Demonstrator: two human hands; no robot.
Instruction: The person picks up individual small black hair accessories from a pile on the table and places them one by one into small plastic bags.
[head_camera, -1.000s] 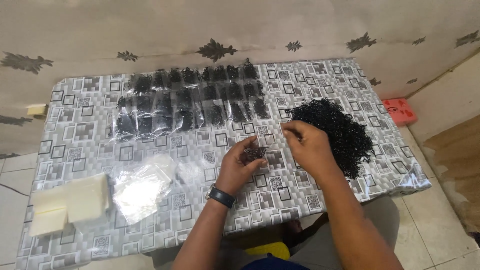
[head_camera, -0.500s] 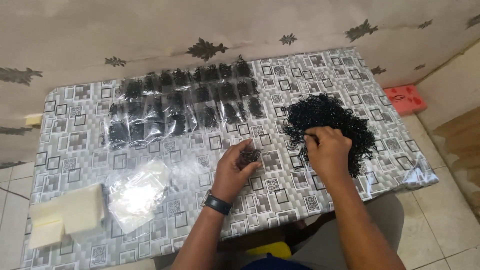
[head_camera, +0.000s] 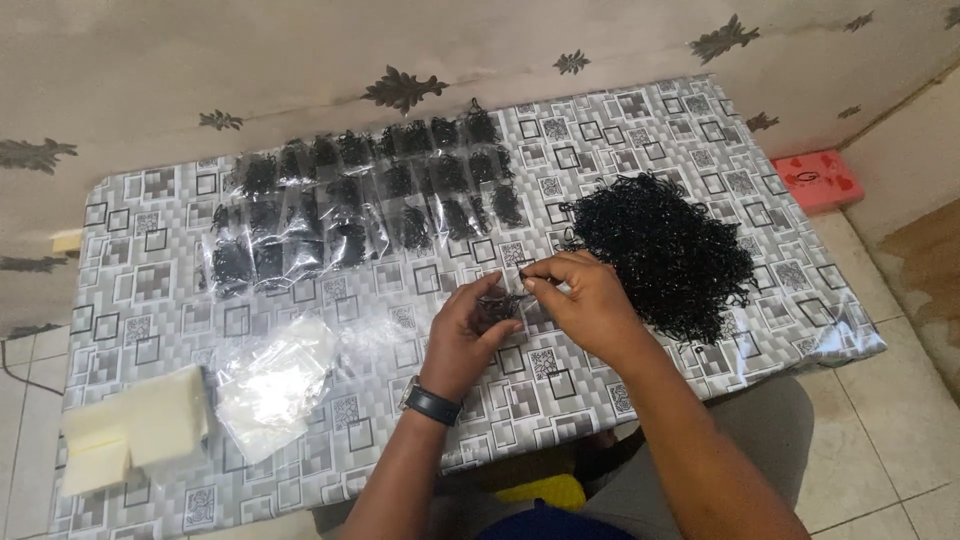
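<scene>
My left hand (head_camera: 463, 335), with a dark watch on its wrist, cups a small bunch of black elastic bands (head_camera: 497, 305) above the patterned table (head_camera: 140, 250). My right hand (head_camera: 585, 300) is beside it, fingertips pinching a band at the bunch. A big heap of loose black bands (head_camera: 665, 250) lies just right of my right hand. Rows of small clear bags filled with black bands (head_camera: 350, 205) lie across the far middle of the table.
A loose pile of empty clear plastic bags (head_camera: 270, 385) lies at the near left, with a stack of cream cards (head_camera: 130, 435) beside it. A red box (head_camera: 818, 180) sits on the floor at the right, by the wall. Tiled floor surrounds the table.
My right hand came back from the big heap to the left hand with a band. The left hand stayed in place holding its bunch.
</scene>
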